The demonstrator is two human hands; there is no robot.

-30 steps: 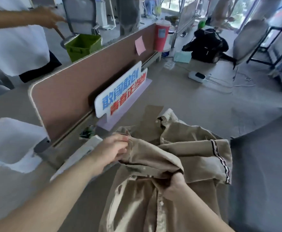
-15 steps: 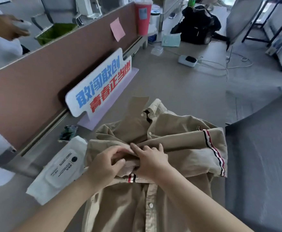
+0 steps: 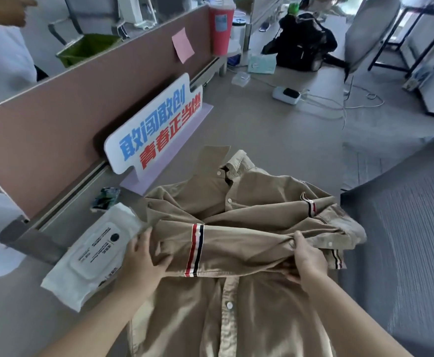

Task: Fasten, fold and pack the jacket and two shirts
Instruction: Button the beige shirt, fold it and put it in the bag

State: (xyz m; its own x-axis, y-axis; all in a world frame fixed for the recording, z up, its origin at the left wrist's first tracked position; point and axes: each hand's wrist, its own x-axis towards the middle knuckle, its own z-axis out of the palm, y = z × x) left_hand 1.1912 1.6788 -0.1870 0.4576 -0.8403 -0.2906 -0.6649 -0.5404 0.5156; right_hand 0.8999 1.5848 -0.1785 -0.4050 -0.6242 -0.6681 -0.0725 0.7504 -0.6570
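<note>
A tan button-up shirt (image 3: pixel 239 300) lies face up on the grey table, buttoned, collar pointing away from me. A sleeve with a red, white and navy stripe band (image 3: pixel 194 249) is folded straight across the chest. My left hand (image 3: pixel 143 256) holds the sleeve at the shirt's left side. At the right side, my right hand (image 3: pixel 304 256) pinches the sleeve fabric near the cuff. The other sleeve is folded beneath, its striped band showing at the right shoulder.
A white wet-wipes pack (image 3: pixel 92 253) lies touching the shirt's left side. A sign with blue and red characters (image 3: pixel 154 124) stands against the brown divider (image 3: pixel 56 119). A dark grey cloth (image 3: pixel 404 228) covers the table's right. Another person stands at far left.
My hands have moved apart from the middle of the chest to the shirt's two sides, drawing the striped sleeve flat across it. The camera has tilted lower and closer.
</note>
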